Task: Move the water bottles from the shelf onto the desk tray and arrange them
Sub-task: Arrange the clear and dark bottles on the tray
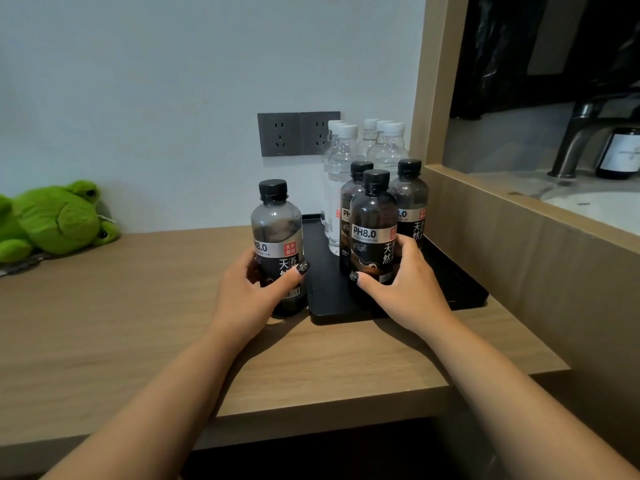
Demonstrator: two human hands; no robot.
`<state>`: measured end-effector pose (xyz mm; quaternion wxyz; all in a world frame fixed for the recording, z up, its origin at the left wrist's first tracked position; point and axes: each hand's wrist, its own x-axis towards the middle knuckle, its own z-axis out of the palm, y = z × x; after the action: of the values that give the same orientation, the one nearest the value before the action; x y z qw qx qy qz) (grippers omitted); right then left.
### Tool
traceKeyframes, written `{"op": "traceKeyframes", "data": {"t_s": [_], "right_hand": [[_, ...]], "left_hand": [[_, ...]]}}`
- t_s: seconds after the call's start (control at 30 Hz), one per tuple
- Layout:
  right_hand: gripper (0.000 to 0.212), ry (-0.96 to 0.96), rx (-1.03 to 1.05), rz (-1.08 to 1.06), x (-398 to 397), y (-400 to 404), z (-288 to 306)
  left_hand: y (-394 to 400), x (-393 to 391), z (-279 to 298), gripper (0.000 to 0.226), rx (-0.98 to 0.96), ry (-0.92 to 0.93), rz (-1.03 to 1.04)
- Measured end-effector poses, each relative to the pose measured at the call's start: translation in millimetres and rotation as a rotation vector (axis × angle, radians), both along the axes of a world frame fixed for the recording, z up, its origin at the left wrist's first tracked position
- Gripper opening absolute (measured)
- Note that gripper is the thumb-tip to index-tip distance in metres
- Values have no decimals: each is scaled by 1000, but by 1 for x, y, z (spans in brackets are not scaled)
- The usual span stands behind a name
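Note:
A black tray (329, 306) lies on the wooden desk (138, 323) against the right-hand partition. My left hand (254, 289) grips a dark black-capped bottle (277, 226) that stands on the desk just left of the tray's edge. My right hand (403, 285) grips a second dark bottle (373, 223) at the front of the tray. Two more dark bottles (412, 192) stand behind it. Several clear white-capped bottles (346, 157) fill the tray's back.
A green frog plush (59, 216) lies at the desk's far left. Grey wall sockets (298, 133) sit behind the bottles. A wooden partition (502, 237) bounds the tray on the right, with a basin and tap (575, 143) beyond it.

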<state>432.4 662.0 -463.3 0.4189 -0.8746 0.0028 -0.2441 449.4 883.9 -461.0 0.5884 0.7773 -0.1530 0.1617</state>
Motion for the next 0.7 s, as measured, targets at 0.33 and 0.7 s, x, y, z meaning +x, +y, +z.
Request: {"op": "traceKeyframes", "data": {"t_s": [0.33,0.7], "right_hand": [[73,-2,36,7,1,-3,0],[68,1,42,18,1,-3,0]], "left_hand": [[1,2,0,38,-8,30,-18],[1,1,-2,53,13,95,-70]]}}
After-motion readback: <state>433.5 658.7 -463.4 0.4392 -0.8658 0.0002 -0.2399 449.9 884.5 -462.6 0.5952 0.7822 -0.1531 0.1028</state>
